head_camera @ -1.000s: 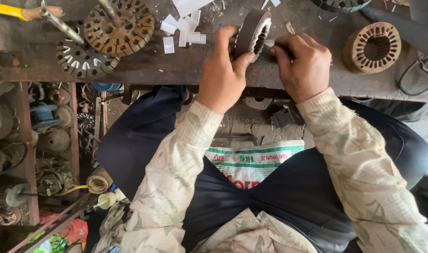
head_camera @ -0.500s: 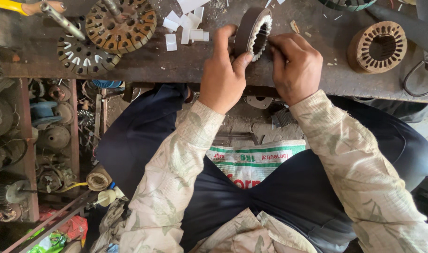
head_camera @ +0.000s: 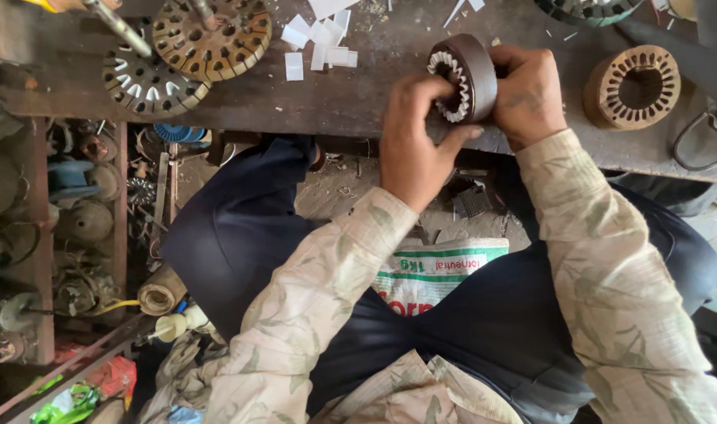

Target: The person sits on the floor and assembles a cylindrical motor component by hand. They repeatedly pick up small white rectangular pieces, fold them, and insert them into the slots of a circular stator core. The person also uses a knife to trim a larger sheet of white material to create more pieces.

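Note:
A dark ring-shaped motor stator (head_camera: 467, 74) with white paper liners in its inner slots stands on edge at the front of the grimy workbench (head_camera: 335, 102). My left hand (head_camera: 415, 145) grips its near and left side, thumb toward the toothed opening. My right hand (head_camera: 529, 93) wraps the ring's right side from behind. Both sleeves are pale with a leaf print.
Small white paper slips (head_camera: 321, 35) lie on the bench to the left. Two slotted round stator cores (head_camera: 209, 35) sit at the far left, a brown stator ring (head_camera: 632, 86) to the right. Shelves of old motor parts (head_camera: 52, 228) stand on the left. A printed sack (head_camera: 429, 271) lies below.
The stator has turned in my hands, so its toothed opening faces more left. Both hands shifted slightly along the bench edge, still gripping it.

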